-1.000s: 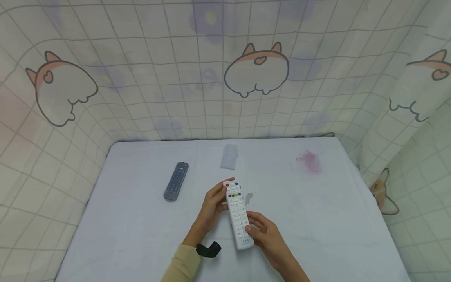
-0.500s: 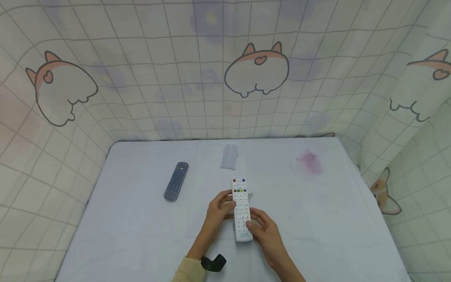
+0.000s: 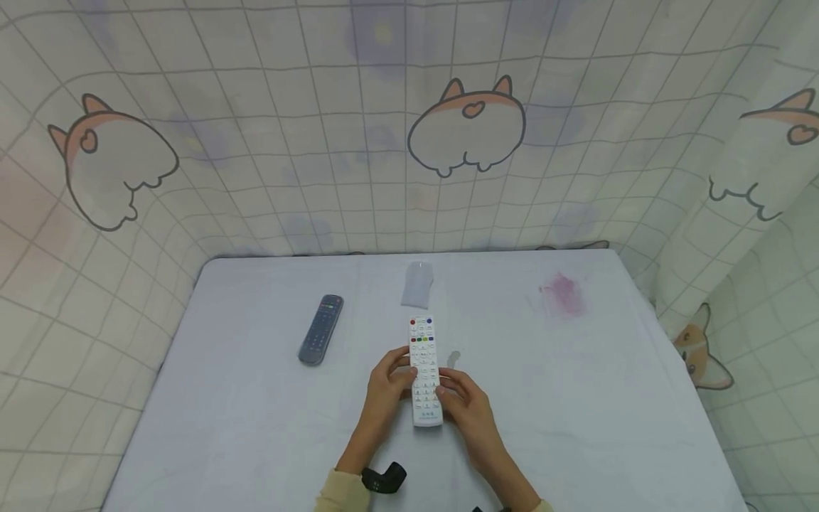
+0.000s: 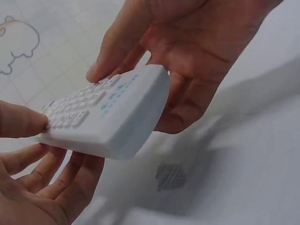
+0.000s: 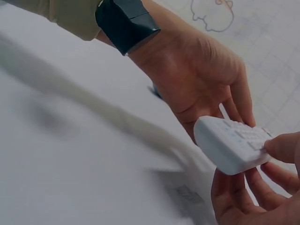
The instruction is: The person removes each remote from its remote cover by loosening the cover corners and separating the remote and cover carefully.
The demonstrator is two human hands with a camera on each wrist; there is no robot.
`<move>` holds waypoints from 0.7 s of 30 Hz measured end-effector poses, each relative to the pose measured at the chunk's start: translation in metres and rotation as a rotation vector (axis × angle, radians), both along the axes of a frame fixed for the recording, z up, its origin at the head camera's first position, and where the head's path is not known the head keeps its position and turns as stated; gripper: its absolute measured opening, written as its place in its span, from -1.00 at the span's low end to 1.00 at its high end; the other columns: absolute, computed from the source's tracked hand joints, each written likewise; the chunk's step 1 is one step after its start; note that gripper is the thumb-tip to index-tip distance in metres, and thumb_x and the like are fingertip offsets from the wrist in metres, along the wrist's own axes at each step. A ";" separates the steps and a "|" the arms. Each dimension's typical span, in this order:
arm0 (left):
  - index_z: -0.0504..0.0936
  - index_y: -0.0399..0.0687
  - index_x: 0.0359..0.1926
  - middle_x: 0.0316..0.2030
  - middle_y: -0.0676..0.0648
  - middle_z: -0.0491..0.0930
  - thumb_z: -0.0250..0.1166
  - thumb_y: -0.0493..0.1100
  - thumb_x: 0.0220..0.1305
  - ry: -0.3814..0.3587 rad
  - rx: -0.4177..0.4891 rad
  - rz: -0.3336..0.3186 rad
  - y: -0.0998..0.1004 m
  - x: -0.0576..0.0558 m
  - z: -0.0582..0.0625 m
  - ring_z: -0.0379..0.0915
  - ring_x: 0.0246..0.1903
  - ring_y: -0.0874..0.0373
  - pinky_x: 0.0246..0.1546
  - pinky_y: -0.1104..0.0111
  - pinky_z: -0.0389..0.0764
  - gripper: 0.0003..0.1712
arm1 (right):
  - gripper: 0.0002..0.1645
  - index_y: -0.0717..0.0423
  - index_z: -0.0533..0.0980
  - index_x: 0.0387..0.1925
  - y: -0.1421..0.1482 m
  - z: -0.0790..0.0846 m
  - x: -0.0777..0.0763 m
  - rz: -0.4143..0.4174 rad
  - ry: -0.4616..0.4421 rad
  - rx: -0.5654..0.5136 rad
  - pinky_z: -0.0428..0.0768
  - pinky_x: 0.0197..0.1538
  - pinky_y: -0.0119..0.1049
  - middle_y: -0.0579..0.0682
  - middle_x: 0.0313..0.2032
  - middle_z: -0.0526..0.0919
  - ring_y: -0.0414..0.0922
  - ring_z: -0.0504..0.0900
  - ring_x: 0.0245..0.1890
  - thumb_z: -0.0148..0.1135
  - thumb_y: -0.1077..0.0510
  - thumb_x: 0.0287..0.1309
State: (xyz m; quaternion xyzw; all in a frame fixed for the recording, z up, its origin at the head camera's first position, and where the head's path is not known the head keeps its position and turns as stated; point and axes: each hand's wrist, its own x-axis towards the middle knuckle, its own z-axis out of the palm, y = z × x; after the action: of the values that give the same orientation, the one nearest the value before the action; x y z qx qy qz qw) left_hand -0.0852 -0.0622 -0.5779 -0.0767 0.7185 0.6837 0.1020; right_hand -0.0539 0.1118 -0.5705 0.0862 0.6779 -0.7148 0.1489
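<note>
Both hands hold a white remote control above the table, its button side up and its top end pointing away from me. My left hand grips its left edge, thumb over the buttons and fingers underneath. On the other edge my right hand holds it the same way, thumb on top near the lower buttons. In the left wrist view the remote's blunt bottom end faces the camera, with teal lettering above it. The right wrist view shows the remote tilted, its underside partly hidden by fingers.
A dark grey remote lies at the left of the white table. Farther back is a translucent plastic sleeve. A small grey patch and a pink stain mark the tabletop. A patterned curtain stands behind.
The white remote has straightened from a slant, swung right and then back left, and moved slightly away from me. Both hands keep hold; the left hand has shifted down along its edge.
</note>
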 end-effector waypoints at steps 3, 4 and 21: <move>0.48 -0.03 0.43 0.20 -0.22 0.59 0.23 -0.15 0.45 0.013 -0.043 0.018 -0.003 -0.003 -0.001 0.67 -0.07 0.10 -0.15 0.31 0.71 -0.45 | -0.48 0.11 0.47 0.36 -0.004 -0.002 -0.005 -0.004 0.023 0.089 0.72 -0.08 -0.30 0.19 0.23 0.62 -0.05 0.71 0.05 0.25 0.11 0.44; 0.49 -0.03 0.42 0.19 -0.23 0.58 0.23 -0.16 0.45 0.019 -0.054 0.023 -0.003 -0.005 -0.002 0.67 -0.09 0.11 -0.16 0.30 0.72 -0.45 | -0.49 0.10 0.48 0.35 -0.006 -0.003 -0.007 -0.006 0.032 0.118 0.72 -0.10 -0.31 0.19 0.22 0.62 -0.06 0.72 0.01 0.25 0.11 0.45; 0.61 -0.14 0.26 0.08 -0.26 0.64 0.35 -0.23 0.38 0.077 -0.088 0.095 0.012 -0.034 -0.012 0.70 -0.28 0.13 -0.32 0.33 0.70 -0.55 | -0.59 0.10 0.57 0.27 -0.007 -0.009 -0.031 -0.094 0.137 0.332 0.62 -0.28 -0.45 0.16 0.06 0.69 -0.12 0.66 -0.24 0.22 0.18 0.45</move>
State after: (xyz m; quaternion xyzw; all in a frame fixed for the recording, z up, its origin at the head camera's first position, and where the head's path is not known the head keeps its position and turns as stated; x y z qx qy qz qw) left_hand -0.1188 -0.0501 -0.5898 -0.0889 0.7468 0.6579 0.0385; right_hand -0.0845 0.1053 -0.5791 0.0920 0.7904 -0.6034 0.0526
